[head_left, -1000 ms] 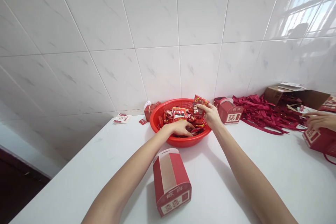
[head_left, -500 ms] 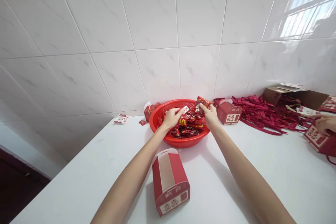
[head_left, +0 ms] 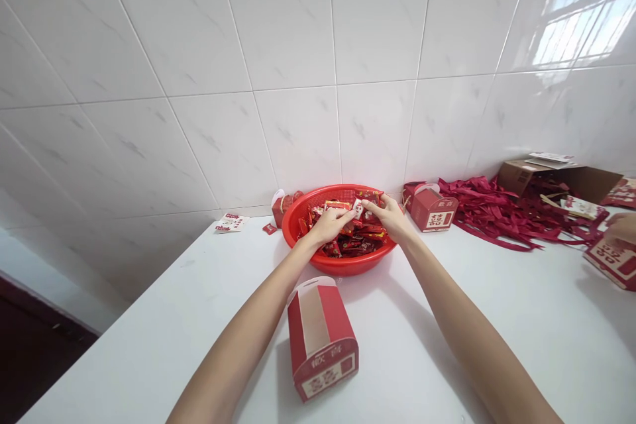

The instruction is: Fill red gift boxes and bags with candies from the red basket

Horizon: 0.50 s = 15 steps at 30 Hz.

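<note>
Both of my hands are over a red plastic basket (head_left: pixel 342 269) full of red-wrapped candies (head_left: pixel 355 245). My left hand (head_left: pixel 330 225) is closed, pinching a small white-wrapped candy (head_left: pixel 358 207) at its fingertips. My right hand (head_left: pixel 392 217) is closed too, its fingers behind a red candy packet (head_left: pixel 371 196) and its thumb close to or touching the white candy. Between my forearms, in front of the basket, a red gift box (head_left: pixel 325 338) with a pale stripe and a white top handle stands on the white table (head_left: pixel 397 358).
Behind the basket are a small red box (head_left: pixel 283 207) on the left and another red gift box (head_left: pixel 433 209) on the right. Farther right lie dark red ribbons (head_left: pixel 491 215) and an open cardboard box (head_left: pixel 561 179). Another person's hand (head_left: pixel 623 228) holds a red box (head_left: pixel 613 255).
My right hand has lowered the red packet and come in toward my left, so its thumb meets the white candy. The other person's box has shifted slightly right.
</note>
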### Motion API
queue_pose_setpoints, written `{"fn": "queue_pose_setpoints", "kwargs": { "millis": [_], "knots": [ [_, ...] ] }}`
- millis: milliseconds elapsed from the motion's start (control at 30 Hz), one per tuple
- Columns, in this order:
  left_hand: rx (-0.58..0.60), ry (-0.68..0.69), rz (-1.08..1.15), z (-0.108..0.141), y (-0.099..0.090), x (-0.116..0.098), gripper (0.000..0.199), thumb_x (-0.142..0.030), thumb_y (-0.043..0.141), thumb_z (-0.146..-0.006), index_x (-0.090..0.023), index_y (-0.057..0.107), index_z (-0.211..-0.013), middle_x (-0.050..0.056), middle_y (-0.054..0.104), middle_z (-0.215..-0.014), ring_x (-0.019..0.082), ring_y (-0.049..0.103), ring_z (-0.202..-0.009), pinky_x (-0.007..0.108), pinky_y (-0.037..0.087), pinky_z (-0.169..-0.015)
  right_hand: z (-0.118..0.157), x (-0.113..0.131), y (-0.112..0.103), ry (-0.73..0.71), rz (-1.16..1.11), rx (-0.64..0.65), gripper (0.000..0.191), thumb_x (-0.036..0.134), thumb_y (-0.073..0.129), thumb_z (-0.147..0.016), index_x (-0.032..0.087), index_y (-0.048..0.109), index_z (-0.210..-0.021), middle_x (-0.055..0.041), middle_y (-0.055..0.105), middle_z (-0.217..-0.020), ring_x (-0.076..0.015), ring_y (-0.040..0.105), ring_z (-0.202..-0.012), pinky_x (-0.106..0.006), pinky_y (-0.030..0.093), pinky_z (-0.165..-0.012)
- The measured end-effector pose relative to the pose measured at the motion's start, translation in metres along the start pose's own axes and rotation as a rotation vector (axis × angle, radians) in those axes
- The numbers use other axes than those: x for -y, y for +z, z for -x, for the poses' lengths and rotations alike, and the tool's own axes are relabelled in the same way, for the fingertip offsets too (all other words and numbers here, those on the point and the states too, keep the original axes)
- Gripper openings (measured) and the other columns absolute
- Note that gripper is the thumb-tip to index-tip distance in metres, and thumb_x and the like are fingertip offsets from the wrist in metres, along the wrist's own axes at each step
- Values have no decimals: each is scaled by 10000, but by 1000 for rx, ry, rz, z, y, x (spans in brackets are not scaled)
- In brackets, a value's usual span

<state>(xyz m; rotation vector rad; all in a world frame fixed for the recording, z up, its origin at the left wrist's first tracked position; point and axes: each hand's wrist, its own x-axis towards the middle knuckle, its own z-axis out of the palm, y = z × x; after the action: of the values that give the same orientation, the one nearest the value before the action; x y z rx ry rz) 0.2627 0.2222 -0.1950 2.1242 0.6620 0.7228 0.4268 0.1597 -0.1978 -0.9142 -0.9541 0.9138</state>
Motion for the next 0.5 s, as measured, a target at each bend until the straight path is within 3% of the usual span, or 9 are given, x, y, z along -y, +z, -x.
{"fn": "queue_pose_setpoints", "kwargs": {
  "millis": [100,200,267,367,500],
  "knots": [
    [141,-36,-83,4,1,-3,455,-586,573,-855,-150,699,-817,60,716,-830,224,656,-822,327,518,-776,0,0,0,-32,9,-95,413,375,850,-540,192,668,-863,-26,746,-821,-203,691,-725,-313,569,-657],
    [432,-9,-209,7,3,-7,371,-408,705,-794,-197,727,-1098,54,727,-1155,241,655,-1077,309,485,-953,-2,-1,0,-63,-5,-237,351,357,804,-568,199,650,-840,-8,729,-773,-198,677,-689,-318,562,-638],
    [581,21,-280,6,5,-9,414,-302,660,-816,-227,690,-1222,39,671,-1302,230,620,-1181,294,445,-1023,-2,-2,0,-68,-4,-261,331,359,786,-586,199,647,-841,-4,720,-756,-197,670,-671,-322,557,-629],
    [634,51,-374,3,8,-7,417,-223,577,-844,-238,685,-1246,34,658,-1329,227,620,-1188,296,441,-1027,-2,-1,1,-67,15,-244,324,353,780,-589,196,654,-843,-7,720,-757,-198,670,-675,-319,553,-631],
    [563,14,-467,-1,9,0,358,-246,578,-862,-224,707,-1195,58,702,-1251,231,651,-1118,301,467,-979,-2,-1,1,-68,0,-246,343,361,790,-577,199,645,-843,1,711,-735,-189,656,-638,-312,546,-599]
  ]
}}
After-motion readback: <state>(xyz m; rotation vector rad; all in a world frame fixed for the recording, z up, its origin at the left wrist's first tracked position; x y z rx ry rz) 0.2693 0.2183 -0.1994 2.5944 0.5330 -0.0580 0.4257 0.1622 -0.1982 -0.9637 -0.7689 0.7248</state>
